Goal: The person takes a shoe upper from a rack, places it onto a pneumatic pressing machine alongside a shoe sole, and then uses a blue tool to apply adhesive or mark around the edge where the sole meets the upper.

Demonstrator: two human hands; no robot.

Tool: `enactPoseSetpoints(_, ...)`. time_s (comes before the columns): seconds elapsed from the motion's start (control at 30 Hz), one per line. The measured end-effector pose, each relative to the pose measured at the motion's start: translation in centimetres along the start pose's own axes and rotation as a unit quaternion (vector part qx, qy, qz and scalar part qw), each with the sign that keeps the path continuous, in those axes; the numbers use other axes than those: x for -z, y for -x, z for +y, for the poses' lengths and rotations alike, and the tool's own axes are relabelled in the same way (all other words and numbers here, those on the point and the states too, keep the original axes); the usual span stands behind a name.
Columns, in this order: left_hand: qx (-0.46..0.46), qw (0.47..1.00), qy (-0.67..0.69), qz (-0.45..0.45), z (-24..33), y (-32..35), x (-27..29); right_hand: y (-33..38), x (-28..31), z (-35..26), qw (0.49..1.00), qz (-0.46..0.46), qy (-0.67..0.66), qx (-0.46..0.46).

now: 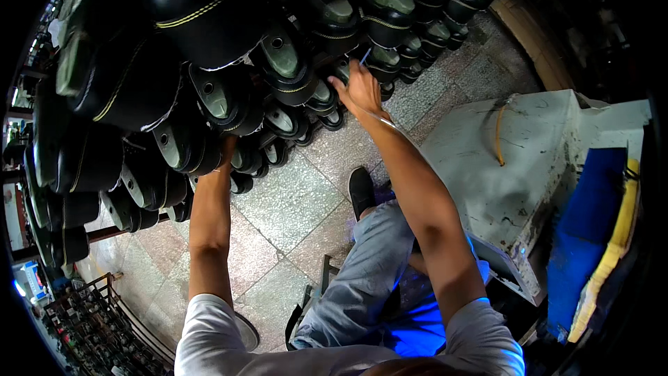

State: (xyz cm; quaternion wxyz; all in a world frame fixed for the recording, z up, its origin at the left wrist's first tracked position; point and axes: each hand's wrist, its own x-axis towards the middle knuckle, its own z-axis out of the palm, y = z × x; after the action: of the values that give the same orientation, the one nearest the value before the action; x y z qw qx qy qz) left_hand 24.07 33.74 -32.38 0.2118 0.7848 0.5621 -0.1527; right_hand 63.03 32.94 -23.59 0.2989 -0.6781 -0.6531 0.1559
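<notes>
Rows of black shoe uppers (209, 24) with yellow stitching sit on green lasts (281, 56), filling the upper left of the head view. My right hand (363, 89) reaches in at their right side, its thumb against or close to a small last. A thin pale stick (365, 56), pen-like, pokes out from between its fingers; its exact kind is too small to tell. Further left, my left hand (227, 150) reaches up among the lasted shoes. Shoes cover its fingers, so what it touches cannot be made out.
To the right stands a worn pale metal machine housing (487, 160) with an orange loop on it. Beside it are a blue panel (584, 237) and a yellow padded strip (607, 257). A dark rack (90, 327) occupies the lower left. Below the shoes lies a tiled floor (278, 202).
</notes>
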Motion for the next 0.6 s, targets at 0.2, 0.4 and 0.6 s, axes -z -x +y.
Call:
enactPoseSetpoints(0.2, 0.127, 0.964, 0.143, 0.183, 8.7, 4.5, 1.6, 0.6, 1.9, -0.2, 0.998, -0.006, 0.044, -0.043)
enactPoseSetpoints(0.4, -0.182, 0.876, 0.279, 0.350, 22.2, 16.1, 3.8, 13.8, 14.0, -3.0, 0.994, 0.047, 0.020, -0.094)
enactPoseSetpoints(0.6, -0.462, 0.835, 0.041, 0.297, 31.1, 24.5, 12.6, 34.9, 34.4, -11.2, 0.992, 0.081, 0.038, 0.084)
